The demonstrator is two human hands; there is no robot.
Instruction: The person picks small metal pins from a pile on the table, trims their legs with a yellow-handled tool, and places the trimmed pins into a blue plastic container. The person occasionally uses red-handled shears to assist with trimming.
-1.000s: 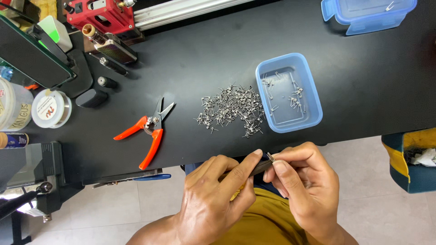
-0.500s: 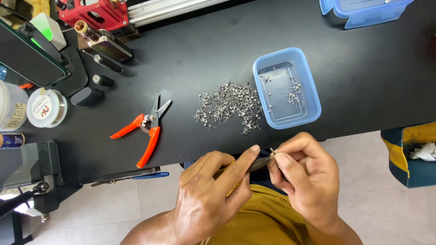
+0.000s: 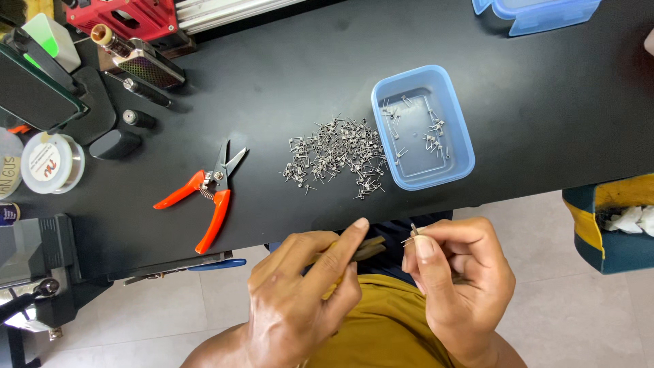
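Left hand (image 3: pixel 300 300) clenched on a dark tool (image 3: pixel 364 250), apparently tweezers, its long axis pointing right toward the small wire coil (image 3: pixel 413 233) pinched in the right hand (image 3: pixel 456 286), nearly touching.

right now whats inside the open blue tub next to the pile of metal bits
The blue tub holds a few small wire coils, scattered in two loose clusters on its floor. Nothing covers them; the tub is mostly bare.

Hands (image 3: pixel 300 300) pinching coil (image 3: pixel 413 232), pile (image 3: pixel 334 157), tub (image 3: pixel 422 129)
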